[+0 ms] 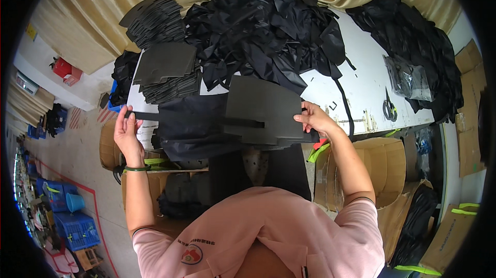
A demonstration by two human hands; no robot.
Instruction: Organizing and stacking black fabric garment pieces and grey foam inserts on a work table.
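Observation:
My left hand (127,132) pinches the end of a black strap (147,116), out to the left of a black fabric piece (188,118). Across the front of the table lies a dark grey foam sheet (263,100) with a stepped lower edge, partly over that fabric. A black band crosses the sheet's left part and ends near a small slot. At the sheet's right edge my right hand (316,120) grips it between thumb and fingers. Whether that hand also holds a strap end there is hard to see.
Stacks of grey foam sheets (165,64) stand on the white table (367,89) at the left. A large heap of black fabric (263,25) fills the back. Scissors (388,108) and a clear plastic bag (408,79) lie at the right. Cardboard boxes (380,167) stand below the table.

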